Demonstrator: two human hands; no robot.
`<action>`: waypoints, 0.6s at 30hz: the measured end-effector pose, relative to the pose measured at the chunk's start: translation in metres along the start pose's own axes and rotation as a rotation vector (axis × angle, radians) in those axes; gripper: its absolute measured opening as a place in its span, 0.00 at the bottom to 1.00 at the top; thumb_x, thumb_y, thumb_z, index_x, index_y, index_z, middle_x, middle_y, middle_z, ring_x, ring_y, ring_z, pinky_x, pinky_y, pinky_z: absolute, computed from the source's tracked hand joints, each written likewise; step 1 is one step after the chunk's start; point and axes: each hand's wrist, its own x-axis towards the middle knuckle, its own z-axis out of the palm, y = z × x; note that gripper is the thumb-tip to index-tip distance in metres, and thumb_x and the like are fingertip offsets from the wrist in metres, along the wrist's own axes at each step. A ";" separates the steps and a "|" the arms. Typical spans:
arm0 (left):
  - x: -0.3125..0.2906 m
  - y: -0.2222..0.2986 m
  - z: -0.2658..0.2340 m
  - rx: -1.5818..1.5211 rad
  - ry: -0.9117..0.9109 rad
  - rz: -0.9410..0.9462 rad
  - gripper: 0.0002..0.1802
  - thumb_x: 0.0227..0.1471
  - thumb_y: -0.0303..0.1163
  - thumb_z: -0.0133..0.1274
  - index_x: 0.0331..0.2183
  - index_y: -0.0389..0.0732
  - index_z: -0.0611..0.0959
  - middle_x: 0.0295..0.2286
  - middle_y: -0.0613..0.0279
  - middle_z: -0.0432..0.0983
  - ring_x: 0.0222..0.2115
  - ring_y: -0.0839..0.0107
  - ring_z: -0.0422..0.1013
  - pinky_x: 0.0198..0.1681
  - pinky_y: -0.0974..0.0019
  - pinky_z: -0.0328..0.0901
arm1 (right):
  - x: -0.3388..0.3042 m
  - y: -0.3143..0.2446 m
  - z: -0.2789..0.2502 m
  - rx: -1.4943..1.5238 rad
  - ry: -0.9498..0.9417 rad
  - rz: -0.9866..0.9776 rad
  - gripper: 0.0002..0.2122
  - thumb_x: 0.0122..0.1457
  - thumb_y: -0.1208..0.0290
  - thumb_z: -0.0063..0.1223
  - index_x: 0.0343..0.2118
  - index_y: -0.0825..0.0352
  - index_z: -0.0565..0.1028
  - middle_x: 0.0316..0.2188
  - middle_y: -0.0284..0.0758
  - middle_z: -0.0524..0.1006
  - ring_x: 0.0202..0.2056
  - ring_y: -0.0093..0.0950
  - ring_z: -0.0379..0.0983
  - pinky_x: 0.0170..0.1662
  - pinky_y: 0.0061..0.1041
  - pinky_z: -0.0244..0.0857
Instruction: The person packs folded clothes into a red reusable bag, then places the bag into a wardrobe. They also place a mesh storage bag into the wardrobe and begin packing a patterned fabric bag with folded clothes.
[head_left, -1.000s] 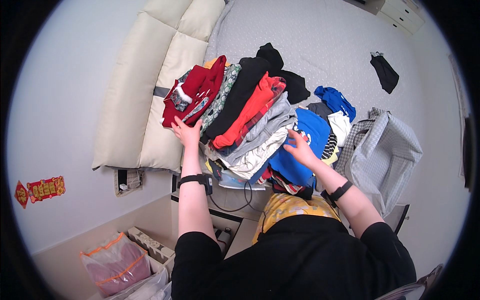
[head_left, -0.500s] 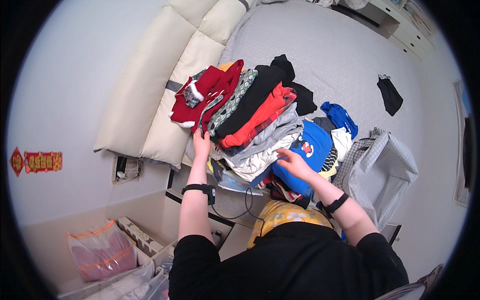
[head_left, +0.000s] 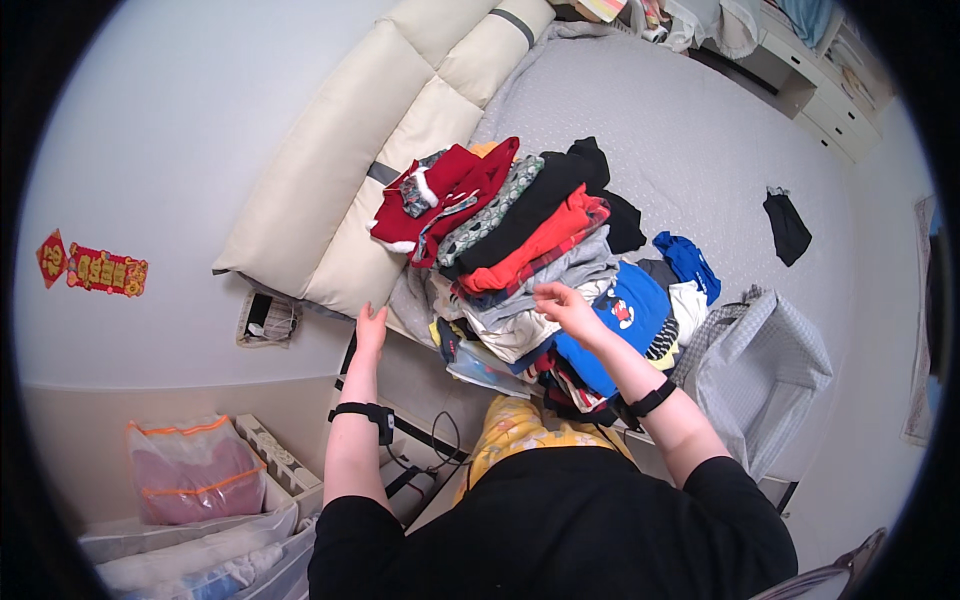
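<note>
A leaning row of folded clothes lies on the near edge of the bed (head_left: pixel 640 110). At its left end is a red garment (head_left: pixel 465 185) with white fluffy trim, followed by a green-and-white patterned piece (head_left: pixel 490 212), black clothing (head_left: pixel 530 205) and an orange-red one (head_left: pixel 535 245). My left hand (head_left: pixel 371 330) is empty with its fingers apart, below the red garment and beside the headboard. My right hand (head_left: pixel 566 308) hovers over the grey and white clothes, next to a blue shirt (head_left: pixel 632 305); its fingers are loosely bent and apart, holding nothing visible.
A grey checked fabric storage box (head_left: pixel 760 370) stands open at the right of the clothes. Farther off lies a small black garment (head_left: pixel 787 228). The cream padded headboard (head_left: pixel 330 150) borders the bed on the left. A clear bag with orange edging (head_left: pixel 195 470) sits at lower left.
My left hand has let go of the red garment's lower edge and drawn back down and left. My right hand has shifted slightly left. The whole view has shifted a little.
</note>
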 end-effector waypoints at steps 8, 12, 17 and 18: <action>0.147 -0.032 -0.022 -0.046 -0.132 0.036 0.41 0.53 0.41 0.55 0.61 0.32 0.56 0.61 0.40 0.52 0.62 0.53 0.50 0.63 0.58 0.48 | 0.125 -0.041 0.060 0.066 0.275 0.069 0.27 0.58 0.69 0.54 0.60 0.62 0.60 0.57 0.40 0.64 0.52 0.30 0.65 0.47 0.30 0.67; 0.242 -0.036 -0.021 0.103 -0.110 0.193 0.42 0.50 0.43 0.58 0.59 0.32 0.61 0.57 0.39 0.58 0.59 0.51 0.55 0.61 0.56 0.53 | 0.197 -0.048 0.098 0.140 0.486 0.127 0.37 0.55 0.66 0.58 0.65 0.61 0.50 0.63 0.46 0.54 0.57 0.37 0.61 0.50 0.37 0.66; 0.324 -0.021 0.019 0.146 -0.190 0.292 0.43 0.46 0.46 0.61 0.56 0.29 0.65 0.53 0.38 0.63 0.57 0.48 0.59 0.60 0.54 0.55 | 0.238 -0.055 0.113 0.030 0.655 0.171 0.42 0.53 0.64 0.61 0.65 0.65 0.47 0.63 0.48 0.53 0.58 0.39 0.61 0.52 0.36 0.65; 0.335 -0.017 0.029 0.126 -0.218 0.306 0.45 0.43 0.48 0.64 0.55 0.29 0.67 0.53 0.37 0.64 0.56 0.48 0.60 0.59 0.54 0.56 | 0.241 -0.054 0.116 -0.005 0.650 0.127 0.42 0.53 0.64 0.60 0.65 0.65 0.46 0.63 0.48 0.54 0.58 0.39 0.61 0.52 0.36 0.64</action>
